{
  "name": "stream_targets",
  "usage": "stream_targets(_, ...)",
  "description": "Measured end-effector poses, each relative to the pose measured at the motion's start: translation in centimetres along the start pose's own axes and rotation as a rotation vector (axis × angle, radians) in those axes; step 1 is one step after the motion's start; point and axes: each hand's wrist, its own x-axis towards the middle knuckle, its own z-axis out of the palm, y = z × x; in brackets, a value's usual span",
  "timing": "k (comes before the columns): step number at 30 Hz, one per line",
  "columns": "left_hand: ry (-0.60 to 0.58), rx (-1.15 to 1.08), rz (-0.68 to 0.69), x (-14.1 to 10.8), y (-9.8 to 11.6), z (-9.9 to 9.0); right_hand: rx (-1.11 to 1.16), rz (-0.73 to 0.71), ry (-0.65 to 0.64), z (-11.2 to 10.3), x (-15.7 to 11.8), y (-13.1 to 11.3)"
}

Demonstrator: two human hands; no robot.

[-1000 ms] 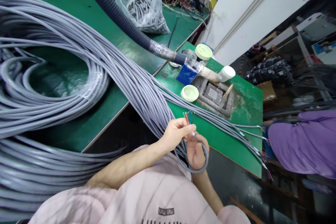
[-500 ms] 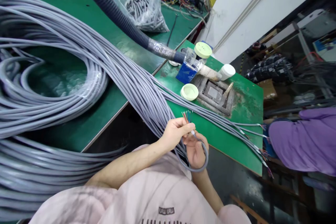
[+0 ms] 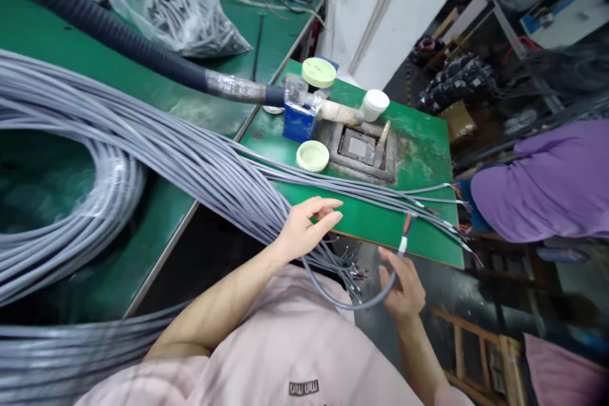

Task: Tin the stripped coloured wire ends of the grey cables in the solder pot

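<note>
My left hand (image 3: 307, 223) is raised above the cable bundle, its fingers apart and nothing between them. To its right my right hand (image 3: 404, 285) pinches a grey cable (image 3: 354, 306) a little below its stripped end. That cable curves up in a loop from the bundle, with a white band (image 3: 403, 245) and reddish wires (image 3: 407, 224) at its tip; single wires are blurred. Below my left hand, several other cable ends (image 3: 354, 273) with bare coloured wires hang at the bench edge. A thick grey cable bundle (image 3: 204, 165) runs past my left hand.
On the green bench (image 3: 423, 146) lie more cables (image 3: 380, 200), a solder pot (image 3: 361, 149) with a brush (image 3: 383, 139), a pale lid (image 3: 313, 156), a white jar (image 3: 375, 104) and a blue box (image 3: 299, 124) under a black hose (image 3: 157, 63). A person in purple (image 3: 547, 184) is at right.
My hands have parted. The left has let go of the wires and opened; the right has moved right with the cable end. The view has shifted to the right.
</note>
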Motion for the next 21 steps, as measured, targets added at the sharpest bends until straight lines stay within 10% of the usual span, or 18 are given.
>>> stream_targets(7, -0.202, 0.908, 0.317, 4.7, -1.1, 1.1, -0.095, 0.5, -0.497, -2.2, -7.7, 1.1)
stream_targets(21, -0.345, 1.224, 0.414, 5.6, -1.5, 6.4, 0.48, 0.597, -0.564, 4.0, -0.8, -2.1)
